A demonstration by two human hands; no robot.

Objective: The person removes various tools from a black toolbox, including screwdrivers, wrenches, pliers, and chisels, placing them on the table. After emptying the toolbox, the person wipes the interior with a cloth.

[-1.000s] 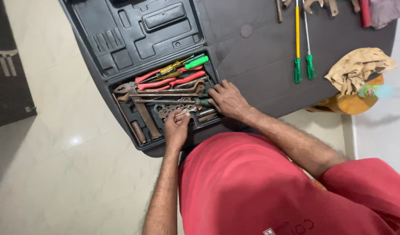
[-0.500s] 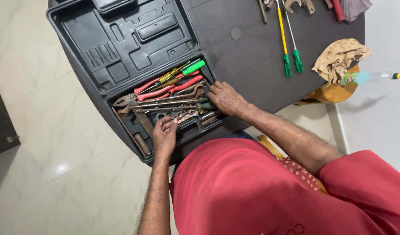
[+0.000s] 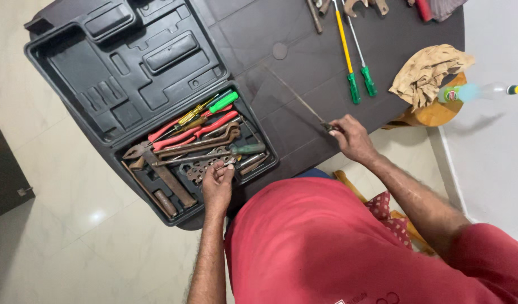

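On the dark table (image 3: 304, 62) sits a big black tool case (image 3: 129, 79), lying open with its lid flat, so every tool inside is easy to see and reach. The right hand (image 3: 352, 138) is out over the bare table, past the case, and its fingers are closed in a pinch around one end of a thin dark metal rod (image 3: 295, 97). The rod slants up and away from the hand, and I cannot tell if its far end rests on the table or floats just above it. The left hand (image 3: 217, 183) is at the near edge of the case, with its fingertips curled down on a flat rusty wrench with holes (image 3: 200, 168) (it may be pinching a small shiny bit there, but that part is too small to tell). Beside that hand, in the same tray, lie red-handled pliers (image 3: 194, 130), a green-handled screwdriver (image 3: 242, 150) and a rusty hammer (image 3: 163, 174). Two long screwdrivers with green handles (image 3: 360, 81) lie side by side farther back on the table, well apart from the case. A crumpled tan rag (image 3: 428, 73) sits by the table's right edge.
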